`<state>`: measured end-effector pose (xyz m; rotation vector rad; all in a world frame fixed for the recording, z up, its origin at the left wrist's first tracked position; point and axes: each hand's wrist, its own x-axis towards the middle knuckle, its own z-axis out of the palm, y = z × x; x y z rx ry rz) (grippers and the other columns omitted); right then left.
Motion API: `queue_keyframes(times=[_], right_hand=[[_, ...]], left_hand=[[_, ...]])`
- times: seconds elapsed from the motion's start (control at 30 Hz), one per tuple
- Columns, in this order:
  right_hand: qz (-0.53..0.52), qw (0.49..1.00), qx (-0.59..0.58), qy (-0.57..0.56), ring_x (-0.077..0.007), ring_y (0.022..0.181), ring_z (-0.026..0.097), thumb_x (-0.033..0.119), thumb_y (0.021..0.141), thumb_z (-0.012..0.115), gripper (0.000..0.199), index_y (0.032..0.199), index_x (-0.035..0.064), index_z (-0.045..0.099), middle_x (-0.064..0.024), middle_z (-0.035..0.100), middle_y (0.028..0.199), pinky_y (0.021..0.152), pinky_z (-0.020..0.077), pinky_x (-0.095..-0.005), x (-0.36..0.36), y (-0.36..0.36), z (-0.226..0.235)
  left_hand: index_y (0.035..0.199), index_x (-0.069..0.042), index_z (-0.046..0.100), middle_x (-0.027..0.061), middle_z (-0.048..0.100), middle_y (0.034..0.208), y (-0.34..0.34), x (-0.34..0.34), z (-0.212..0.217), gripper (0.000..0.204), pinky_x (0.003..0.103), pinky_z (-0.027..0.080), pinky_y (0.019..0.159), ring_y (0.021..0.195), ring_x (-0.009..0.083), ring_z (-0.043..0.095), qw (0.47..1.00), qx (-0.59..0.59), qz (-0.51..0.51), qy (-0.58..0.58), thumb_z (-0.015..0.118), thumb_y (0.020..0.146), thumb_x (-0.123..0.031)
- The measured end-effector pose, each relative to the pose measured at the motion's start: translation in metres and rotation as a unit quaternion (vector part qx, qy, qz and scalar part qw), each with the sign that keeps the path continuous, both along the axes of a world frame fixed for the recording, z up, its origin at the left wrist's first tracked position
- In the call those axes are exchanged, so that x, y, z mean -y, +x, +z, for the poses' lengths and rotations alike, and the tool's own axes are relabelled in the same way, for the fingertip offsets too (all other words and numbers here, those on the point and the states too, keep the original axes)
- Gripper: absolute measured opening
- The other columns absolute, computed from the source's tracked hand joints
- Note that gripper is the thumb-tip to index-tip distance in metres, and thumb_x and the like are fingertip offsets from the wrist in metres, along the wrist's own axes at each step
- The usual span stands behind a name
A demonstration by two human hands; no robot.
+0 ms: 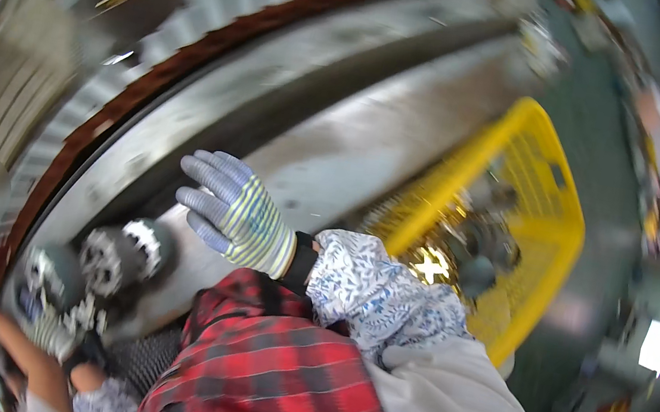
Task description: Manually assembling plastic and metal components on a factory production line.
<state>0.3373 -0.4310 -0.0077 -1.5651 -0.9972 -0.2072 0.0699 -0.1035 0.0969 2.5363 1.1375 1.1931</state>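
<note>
Right hand, gloved, fingers spread and empty at frame centre over the tabletop; left hand lower left grips a round metal part, nearer it.

crate right of bench | round parts on bench's left end

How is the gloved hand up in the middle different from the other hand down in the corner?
The right hand is raised over the grey metal bench, fingers spread, holding nothing. The left hand sits low at the bench's edge, against round toothed metal parts. The right hand shows clearly; the left hand is blurred and partly hidden. Both seem to wear striped work gloves.
</note>
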Motion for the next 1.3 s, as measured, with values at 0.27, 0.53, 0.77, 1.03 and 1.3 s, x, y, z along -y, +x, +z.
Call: queue_keyframes(times=[0.27, 0.53, 0.77, 1.03, 1.3], right_hand=[[-0.486, 0.847, -0.172, -0.128, -0.0318, 0.099, 0.060, 0.012, 0.090, 0.056, 0.022, 0.108, 0.0018, 0.063, -0.0166, 0.063, 0.111, 0.093, 0.0462, -0.0393, 0.295, -0.006, -0.104], [-0.496, 0.534, -0.411, -0.548, -0.0322, 0.114, 0.056, 0.026, 0.082, 0.066, 0.040, 0.119, 0.0104, 0.062, -0.0147, 0.061, 0.120, 0.097, 0.0448, -0.0425, 0.504, -0.059, -0.186], [-0.272, 0.560, -0.355, -0.697, -0.0308, 0.116, 0.056, 0.034, 0.079, 0.072, 0.071, 0.140, 0.0149, 0.042, -0.0159, 0.061, 0.123, 0.096, 0.0434, -0.0434, 0.496, 0.004, -0.233], [-0.405, 0.430, -0.393, -0.705, -0.0312, 0.096, 0.069, 0.027, 0.092, 0.055, 0.054, 0.141, 0.0121, 0.038, -0.0173, 0.068, 0.108, 0.082, 0.0539, -0.0425, 0.516, 0.025, -0.239], [-0.225, 0.669, -0.405, -0.581, -0.0380, 0.120, 0.054, 0.040, 0.085, 0.059, 0.065, 0.140, 0.0088, 0.045, -0.0214, 0.058, 0.128, 0.100, 0.0422, -0.0438, 0.522, 0.140, -0.252]], left_hand=[[0.125, 0.001, 0.055, 0.0133, 0.065, 0.115, -0.038, 0.002, -0.034, 0.038, 0.032, 0.049, 0.088, 0.096, 0.0222, 0.062, 0.994, -0.063, 0.068, 0.055, 0.063, 0.090, -0.013], [0.129, 0.002, 0.052, 0.0146, 0.063, 0.119, -0.058, 0.027, -0.040, 0.042, 0.033, 0.048, 0.090, 0.100, 0.0237, 0.061, 0.986, -0.119, 0.114, 0.030, 0.061, 0.092, -0.015], [0.132, 0.002, 0.050, 0.0157, 0.061, 0.122, -0.072, 0.013, -0.023, 0.044, 0.034, 0.046, 0.093, 0.103, 0.0249, 0.059, 0.983, -0.141, 0.110, -0.037, 0.060, 0.093, -0.017], [0.135, 0.003, 0.047, 0.0170, 0.059, 0.126, -0.090, 0.034, -0.008, 0.048, 0.034, 0.045, 0.096, 0.106, 0.0264, 0.057, 0.979, -0.149, 0.138, -0.035, 0.059, 0.095, -0.020], [0.142, -0.001, 0.040, 0.0114, 0.046, 0.143, -0.075, 0.061, 0.051, 0.045, 0.028, 0.033, 0.106, 0.129, 0.0219, 0.042, 0.991, -0.123, 0.003, -0.044, 0.047, 0.100, -0.013]])
